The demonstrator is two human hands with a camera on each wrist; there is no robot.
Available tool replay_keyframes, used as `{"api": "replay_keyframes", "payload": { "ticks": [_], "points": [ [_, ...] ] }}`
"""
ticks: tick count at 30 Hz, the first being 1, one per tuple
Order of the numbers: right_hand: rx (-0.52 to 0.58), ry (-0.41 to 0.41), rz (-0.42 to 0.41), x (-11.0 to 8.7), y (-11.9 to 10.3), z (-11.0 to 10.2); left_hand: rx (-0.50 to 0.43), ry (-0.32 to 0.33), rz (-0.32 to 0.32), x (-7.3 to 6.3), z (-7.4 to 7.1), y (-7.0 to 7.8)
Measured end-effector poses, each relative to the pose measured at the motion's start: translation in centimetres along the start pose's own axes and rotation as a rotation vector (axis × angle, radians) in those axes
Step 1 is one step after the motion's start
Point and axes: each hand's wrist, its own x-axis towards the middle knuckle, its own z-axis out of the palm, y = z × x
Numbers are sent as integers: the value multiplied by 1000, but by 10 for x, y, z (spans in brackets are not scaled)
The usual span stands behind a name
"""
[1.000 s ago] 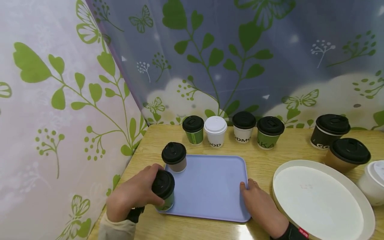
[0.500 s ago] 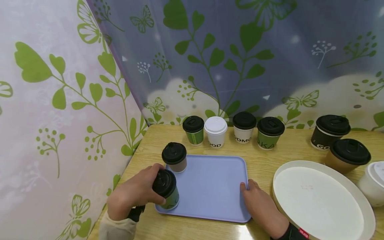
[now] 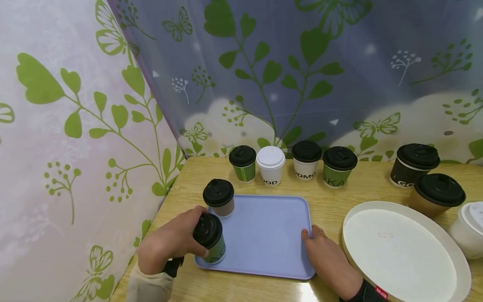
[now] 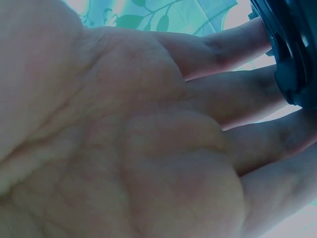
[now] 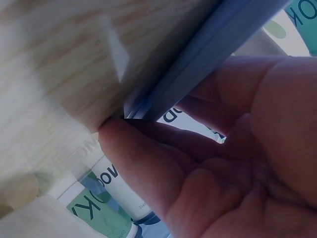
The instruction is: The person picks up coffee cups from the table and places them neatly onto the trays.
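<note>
From where I stand, the left hand (image 3: 171,238) grips the black-lidded green cup (image 3: 212,240), thumb and fingers round it, at the near left corner of the blue tray (image 3: 264,239), whose right rim the right hand (image 3: 327,256) pinches, apparently to stop it sliding

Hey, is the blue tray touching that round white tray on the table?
Apart. The head view shows a strip of wooden table between the blue tray and the round white tray.

the held cup (image 3: 213,241) bears "a", white cups (image 3: 270,168) "ood" and "odmo", a green cup (image 3: 338,174) "ka", a black cup (image 3: 408,170) "go".
</note>
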Motion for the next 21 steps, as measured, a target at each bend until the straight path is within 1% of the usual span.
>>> {"api": "replay_keyframes", "payload": {
  "ticks": [4, 7, 15, 21],
  "points": [
    [2, 9, -2, 0, 0, 1, 0, -6, -3, 1, 0, 0],
    [0, 6, 1, 0, 0, 0, 5, -4, 6, 1, 0, -1],
    [-6, -14, 10, 1, -1, -2, 5, 4, 65, 3, 1, -1],
    [-5, -16, 13, 1, -1, -1, -18, 5, 57, 6, 1, -1]
  ]
}}
